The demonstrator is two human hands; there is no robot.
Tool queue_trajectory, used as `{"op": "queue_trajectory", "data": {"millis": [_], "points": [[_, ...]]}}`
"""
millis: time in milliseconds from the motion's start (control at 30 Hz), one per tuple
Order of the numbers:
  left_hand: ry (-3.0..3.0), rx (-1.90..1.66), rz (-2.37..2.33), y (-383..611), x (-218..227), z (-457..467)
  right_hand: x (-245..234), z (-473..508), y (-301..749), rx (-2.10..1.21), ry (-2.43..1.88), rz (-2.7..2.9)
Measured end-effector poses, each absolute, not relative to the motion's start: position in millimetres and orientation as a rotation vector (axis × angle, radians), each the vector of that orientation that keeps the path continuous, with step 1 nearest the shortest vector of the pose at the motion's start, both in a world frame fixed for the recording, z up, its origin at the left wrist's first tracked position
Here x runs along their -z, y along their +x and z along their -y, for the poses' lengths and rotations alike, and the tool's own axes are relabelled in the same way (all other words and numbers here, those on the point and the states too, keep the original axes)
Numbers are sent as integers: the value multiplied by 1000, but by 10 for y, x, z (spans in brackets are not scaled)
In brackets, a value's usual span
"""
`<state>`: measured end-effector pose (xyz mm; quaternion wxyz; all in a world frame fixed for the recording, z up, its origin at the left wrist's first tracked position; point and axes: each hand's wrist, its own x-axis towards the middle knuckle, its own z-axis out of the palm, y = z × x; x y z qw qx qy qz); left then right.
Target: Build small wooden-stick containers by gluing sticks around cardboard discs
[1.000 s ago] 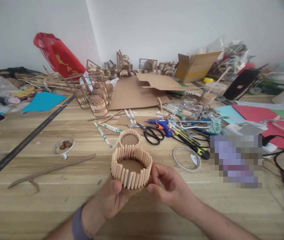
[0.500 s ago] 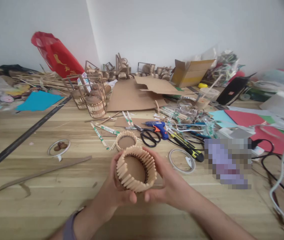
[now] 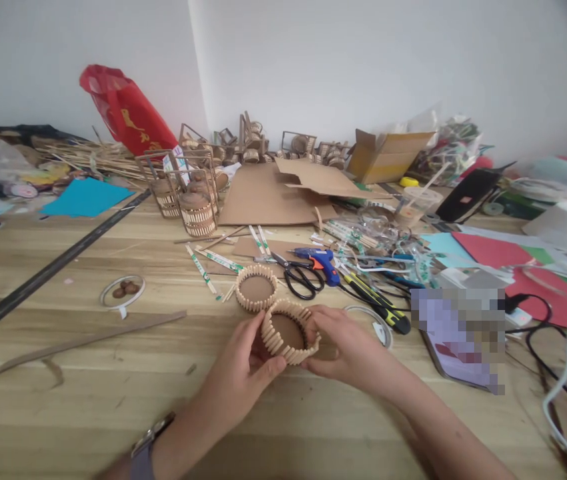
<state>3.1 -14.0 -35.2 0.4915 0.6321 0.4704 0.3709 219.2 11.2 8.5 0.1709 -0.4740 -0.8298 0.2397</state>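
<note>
Between my two hands is a small round basket (image 3: pixel 288 331) with a cardboard bottom and a wall of short wooden sticks. My left hand (image 3: pixel 250 360) grips its left side, thumb at the near rim. On the other side my right hand (image 3: pixel 336 343) has its fingers on the wall and rim. A second, similar stick basket (image 3: pixel 256 288) stands on the table just behind, touching or nearly touching the held one. To the right of that lie black-handled scissors (image 3: pixel 300 277), a blue glue gun (image 3: pixel 319 261) and a yellow-black utility knife (image 3: pixel 376 299).
Paper-wrapped chopsticks (image 3: pixel 203 272) lie behind the baskets. A tape roll (image 3: pixel 122 293) encircles several brown balls at left, near a cardboard strip (image 3: pixel 90 340). A phone (image 3: pixel 458 347) and cables are at right. Finished lidded baskets (image 3: pixel 197 210) and cardboard sheets (image 3: pixel 268 197) stand farther back.
My hands have lowered the held basket toward the table and slightly right, beside the other basket. My right hand's fingers have shifted up onto its rim. The view has moved a little.
</note>
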Motion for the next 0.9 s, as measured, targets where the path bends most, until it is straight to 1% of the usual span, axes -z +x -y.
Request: {"op": "queue_trajectory", "data": {"millis": [300, 400, 533, 600, 733, 900], "points": [[1826, -914, -1303, 10, 414, 80, -67, -145, 2258, -381, -1497, 2468], [1880, -899, -1342, -8, 425, 60, 39, -169, 2236, -430, -1518, 2395], [1919, -906, -1380, -31, 453, 39, 136, -194, 2195, -528, -1396, 2282], [1925, -898, -1402, -45, 469, 37, 96, -211, 2229, -492, -1425, 2250], [1960, -886, -1440, -69, 485, 53, -102, -272, 2416, -281, -1694, 2209], [2056, -945, -1460, -72, 501, 83, -342, -488, 2854, -137, -1940, 2096]]}}
